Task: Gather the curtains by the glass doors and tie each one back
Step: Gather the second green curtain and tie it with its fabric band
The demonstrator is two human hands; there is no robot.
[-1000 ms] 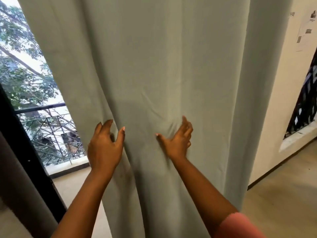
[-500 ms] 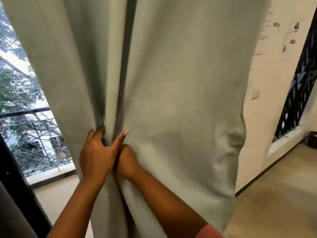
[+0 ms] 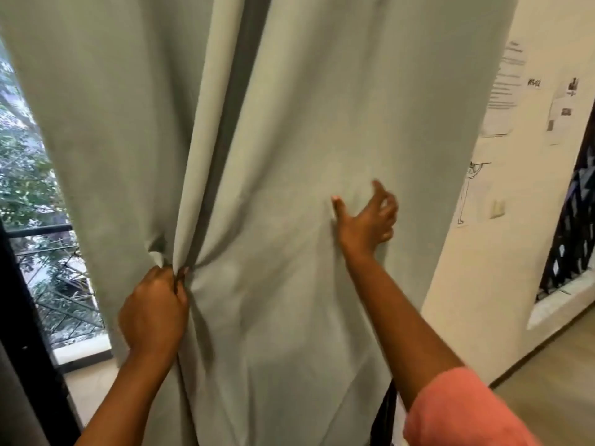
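At the glass door [image 3: 42, 220]: left hand [image 3: 154, 312] clenched on bunched curtain [image 3: 322, 107] folds, right hand [image 3: 367, 217] spread wide. Best sweep further fabric leftward, keeping pleats even.

one curtain [image 3: 322, 123], two hands.

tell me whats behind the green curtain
Left of the curtain, glass shows a balcony railing and trees. A dark strip peeks out below its right edge. Whatever is directly behind the cloth is covered.
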